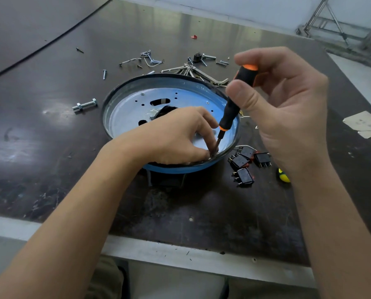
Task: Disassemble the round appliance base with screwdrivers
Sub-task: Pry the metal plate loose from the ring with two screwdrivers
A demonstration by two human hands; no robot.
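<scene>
The round appliance base [128, 108], a shallow blue-and-silver metal dish, lies tilted on the dark table. My right hand [288, 108] grips a black-and-orange screwdriver [229, 115] by the handle, its tip down at the near inner rim of the base. Inside the dish, my left hand [176, 137] pinches something small right at the screwdriver tip; what it pinches is hidden by the fingers.
Three black rocker switches [245, 165] lie right of the base. Loose screws, a bolt [85, 104], hex keys [201, 72] and small metal parts are scattered behind it. A yellow-green tool end [283, 176] peeks from under my right wrist. The table's front edge [180, 251] is near.
</scene>
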